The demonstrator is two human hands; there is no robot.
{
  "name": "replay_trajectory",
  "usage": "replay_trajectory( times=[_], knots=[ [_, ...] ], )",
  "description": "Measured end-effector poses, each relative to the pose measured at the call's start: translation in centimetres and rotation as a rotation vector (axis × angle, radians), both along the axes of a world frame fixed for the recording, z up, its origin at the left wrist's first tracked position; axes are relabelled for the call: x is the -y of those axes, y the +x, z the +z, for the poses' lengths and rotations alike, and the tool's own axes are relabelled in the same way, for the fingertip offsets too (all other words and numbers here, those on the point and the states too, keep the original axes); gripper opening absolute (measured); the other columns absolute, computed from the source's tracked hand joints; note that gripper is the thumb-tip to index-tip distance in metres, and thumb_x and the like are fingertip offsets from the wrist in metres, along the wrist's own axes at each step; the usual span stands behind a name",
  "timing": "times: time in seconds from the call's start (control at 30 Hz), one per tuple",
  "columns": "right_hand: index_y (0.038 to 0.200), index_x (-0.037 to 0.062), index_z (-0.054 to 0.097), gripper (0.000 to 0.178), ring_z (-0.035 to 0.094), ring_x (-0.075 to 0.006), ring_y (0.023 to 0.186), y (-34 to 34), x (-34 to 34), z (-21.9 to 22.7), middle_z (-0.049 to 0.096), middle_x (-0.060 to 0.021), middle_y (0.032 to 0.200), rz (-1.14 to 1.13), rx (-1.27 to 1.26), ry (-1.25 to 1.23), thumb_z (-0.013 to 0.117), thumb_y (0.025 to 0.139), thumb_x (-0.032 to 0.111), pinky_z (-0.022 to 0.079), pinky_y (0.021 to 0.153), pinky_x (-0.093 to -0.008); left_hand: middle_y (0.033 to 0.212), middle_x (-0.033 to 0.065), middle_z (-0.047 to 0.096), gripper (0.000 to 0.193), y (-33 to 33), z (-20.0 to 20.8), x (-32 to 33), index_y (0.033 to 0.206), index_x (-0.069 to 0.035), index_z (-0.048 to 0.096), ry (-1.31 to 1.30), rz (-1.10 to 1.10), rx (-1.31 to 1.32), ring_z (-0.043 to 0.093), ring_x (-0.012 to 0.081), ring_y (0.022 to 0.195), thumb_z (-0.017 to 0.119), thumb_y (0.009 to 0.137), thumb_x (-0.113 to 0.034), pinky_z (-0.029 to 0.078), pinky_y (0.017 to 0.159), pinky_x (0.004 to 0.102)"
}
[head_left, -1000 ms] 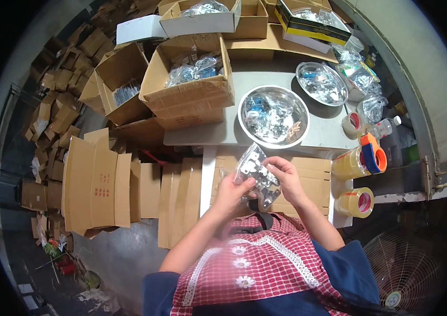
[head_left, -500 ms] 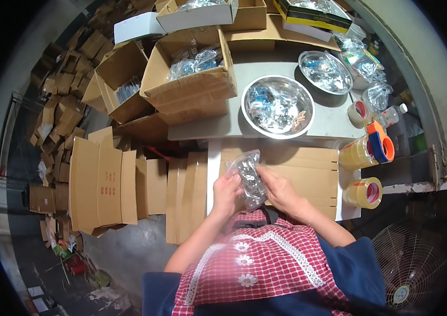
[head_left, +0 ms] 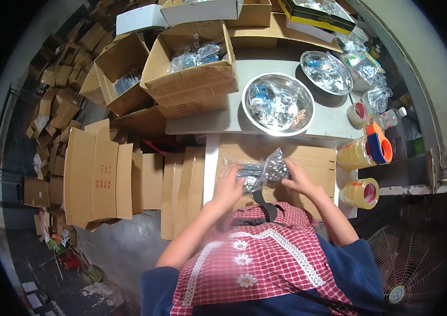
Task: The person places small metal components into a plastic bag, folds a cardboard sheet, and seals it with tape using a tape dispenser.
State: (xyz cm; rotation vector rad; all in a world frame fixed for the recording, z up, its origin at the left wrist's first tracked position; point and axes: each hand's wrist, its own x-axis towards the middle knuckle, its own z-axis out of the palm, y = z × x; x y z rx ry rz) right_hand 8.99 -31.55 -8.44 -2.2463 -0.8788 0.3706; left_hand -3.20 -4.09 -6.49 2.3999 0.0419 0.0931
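A clear plastic bag (head_left: 252, 173) of small metal parts lies across the cardboard in front of me. Beside its right end a crinkled part of clear plastic (head_left: 276, 165) stands up; I cannot tell whether it is the same bag or a second one. My left hand (head_left: 227, 185) grips the left end, fingers bent over the plastic. From the other side my right hand (head_left: 300, 179) has its thumb and fingers closed on the crinkled plastic. The flat cardboard (head_left: 307, 158) lies under both hands.
Beyond the cardboard stand a steel bowl (head_left: 278, 131) of bagged parts and a second bowl (head_left: 303, 79). Tape rolls (head_left: 361, 193) and an orange-and-blue tape dispenser (head_left: 379, 143) stand right. Open cartons (head_left: 192, 87) fill the far left; a fan (head_left: 399, 263) is low right.
The bag, held upright between my hands before, now lies sideways lower on the cardboard. My right hand has moved right, away from the left, and the plastic is spread wider between them.
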Motion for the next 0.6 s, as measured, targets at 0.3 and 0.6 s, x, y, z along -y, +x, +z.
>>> replay_trajectory(
  times=[0.3, 0.6],
  knots=[
    [0.132, 0.0063, 0.054, 0.067, 0.050, -0.0397, 0.125, 0.1, 2.2, -0.3, 0.049, -0.0182, 0.140, 0.185, 0.059, -0.157, 0.078, 0.069, 0.010, 0.044, 0.107, -0.0450, 0.166, 0.0100, 0.020, 0.088, 2.9, -3.8, -0.1, 0.158, -0.010, 0.026, 0.399, -0.373, -0.213, 0.015, 0.0404, 0.152, 0.059, 0.092, -0.059, 0.016, 0.114, 0.0729],
    [0.123, 0.0076, 0.061, 0.054, 0.054, -0.0358, 0.119, 2.0, 1.4, 4.4, 0.055, -0.0154, 0.133, 0.143, 0.496, -0.220, 0.071, 0.070, 0.005, 0.047, 0.100, -0.0452, 0.159, 0.0071, 0.036, 0.080, 2.3, -5.4, 0.2, 0.155, -0.010, 0.033, 0.420, -0.305, -0.047, 0.029, 0.0307, 0.149, 0.053, 0.094, -0.058, 0.014, 0.117, 0.0659]
  ],
)
